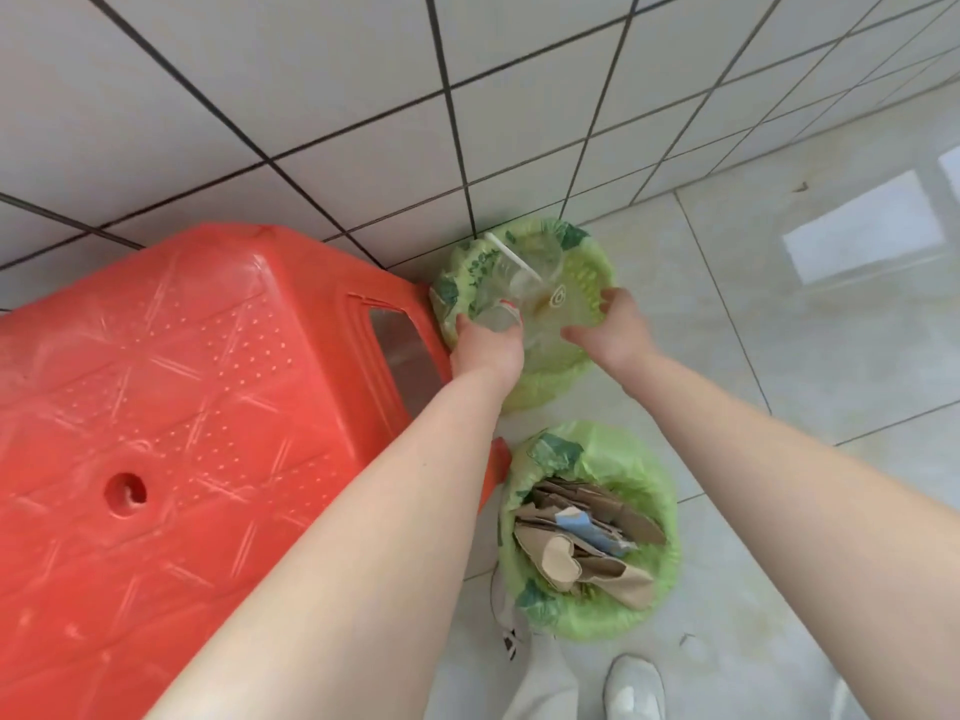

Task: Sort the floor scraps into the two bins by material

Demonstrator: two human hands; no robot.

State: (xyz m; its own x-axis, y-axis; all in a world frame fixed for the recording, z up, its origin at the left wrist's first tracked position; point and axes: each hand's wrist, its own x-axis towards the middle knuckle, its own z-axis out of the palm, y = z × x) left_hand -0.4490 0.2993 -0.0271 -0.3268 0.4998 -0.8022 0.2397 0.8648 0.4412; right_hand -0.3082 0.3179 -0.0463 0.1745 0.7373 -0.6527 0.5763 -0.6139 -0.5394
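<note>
Sorting looks nearly finished, both hands at the far bin

Nearest, the near bin (592, 532) holds brown cardboard scraps (587, 553); I see almost no scraps on the tiled floor (779, 356), only tiny specks. Beyond, the left hand (485, 350) curls around a clear plastic cup (498, 317) at the far bin (524, 304), which holds clear plastic; the right hand (615, 327) is spread, fingers resting on the liner. A red stool (182, 407) crowds the left; a tiled wall (363, 96) stands behind
</note>
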